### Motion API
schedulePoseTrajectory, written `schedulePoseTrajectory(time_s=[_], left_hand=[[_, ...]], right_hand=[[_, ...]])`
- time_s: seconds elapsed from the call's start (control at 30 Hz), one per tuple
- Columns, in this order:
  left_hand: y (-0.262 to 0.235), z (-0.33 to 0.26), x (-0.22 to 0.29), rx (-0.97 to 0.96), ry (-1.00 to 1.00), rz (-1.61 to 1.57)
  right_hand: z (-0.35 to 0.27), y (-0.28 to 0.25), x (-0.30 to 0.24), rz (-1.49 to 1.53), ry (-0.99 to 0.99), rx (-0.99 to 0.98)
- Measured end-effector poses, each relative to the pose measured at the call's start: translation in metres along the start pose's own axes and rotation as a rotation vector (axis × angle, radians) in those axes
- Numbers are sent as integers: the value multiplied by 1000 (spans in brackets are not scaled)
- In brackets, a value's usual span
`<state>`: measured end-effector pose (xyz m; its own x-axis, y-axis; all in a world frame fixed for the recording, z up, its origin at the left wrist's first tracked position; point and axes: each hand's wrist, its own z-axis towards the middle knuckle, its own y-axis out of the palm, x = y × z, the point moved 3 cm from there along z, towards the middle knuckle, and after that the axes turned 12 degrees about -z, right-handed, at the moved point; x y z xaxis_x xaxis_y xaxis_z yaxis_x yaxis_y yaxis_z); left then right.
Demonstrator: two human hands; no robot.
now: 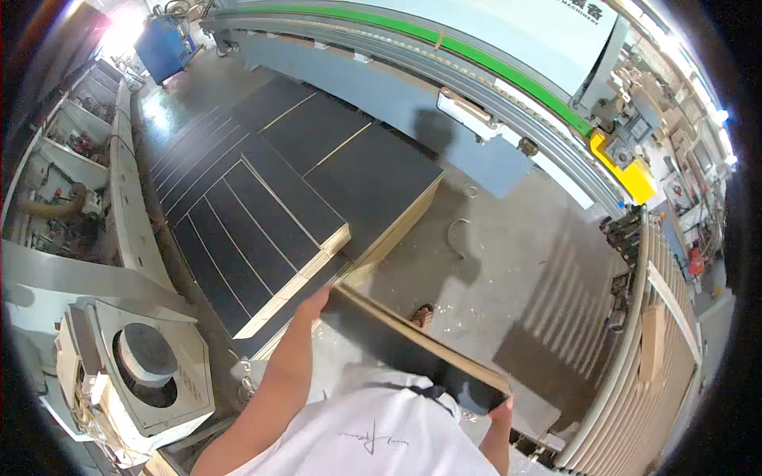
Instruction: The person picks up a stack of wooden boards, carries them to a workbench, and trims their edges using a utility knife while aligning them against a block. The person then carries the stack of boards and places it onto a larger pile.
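Note:
Across the front of my body I carry a long stack of dark-faced boards point(381, 329) with pale wooden edges. My left hand point(316, 303) is closed on its left end, close to the corner of a floor pile. At the opposite end, my right hand point(502, 408) grips the lower corner; its fingers are partly hidden by the boards. Just ahead and to the left lie piles of black panels point(349, 170), some cut into narrow strips point(238, 230), their light edges showing.
A long machine with a green rail point(381, 25) and a yellow end piece point(623, 168) runs along the far side. On the right stands a slatted roller table point(611, 381). White machinery with a round motor point(148, 355) is at left. A blue cabinet point(161, 49) stands far left.

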<state>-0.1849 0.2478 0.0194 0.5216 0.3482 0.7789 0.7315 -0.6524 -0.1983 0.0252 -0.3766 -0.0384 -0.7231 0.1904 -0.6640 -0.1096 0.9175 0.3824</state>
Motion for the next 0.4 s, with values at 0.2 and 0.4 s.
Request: schedulePoseTrajectory(time_s=[0.2, 0.4], left_hand=[[77, 20, 152, 297, 226, 154], [47, 178, -56, -11, -260, -758]], right_hand=[[143, 34, -127, -213, 247, 374], [246, 192, -281, -383, 112, 32]])
